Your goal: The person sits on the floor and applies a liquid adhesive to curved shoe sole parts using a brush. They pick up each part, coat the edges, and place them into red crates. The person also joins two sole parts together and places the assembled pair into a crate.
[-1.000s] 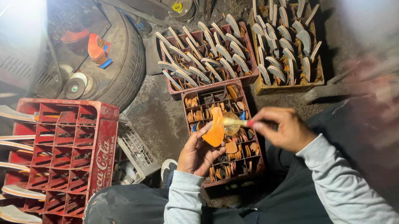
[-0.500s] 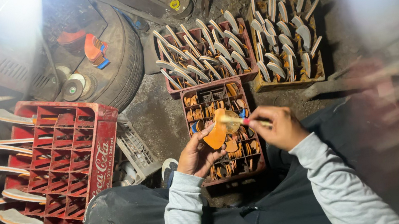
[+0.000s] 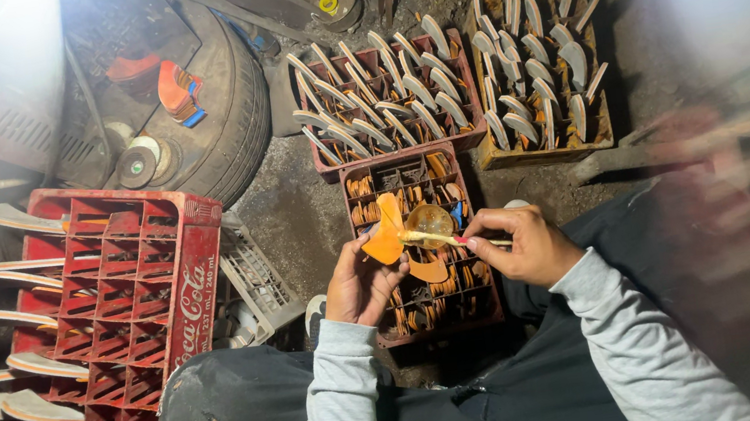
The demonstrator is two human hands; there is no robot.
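Orange sole piece [image 3: 385, 238] is being pinched in the left hand [image 3: 361, 285] as the right hand [image 3: 522, 244], fingers clamped together on a brush [image 3: 432, 237], is touching its bristles just beside that grip, above a compartmented crate [image 3: 482, 293].

Grimy workshop: dirt floor [image 3: 292, 207], old tyre [image 3: 222, 115], crates [image 3: 131, 300] of blanks.
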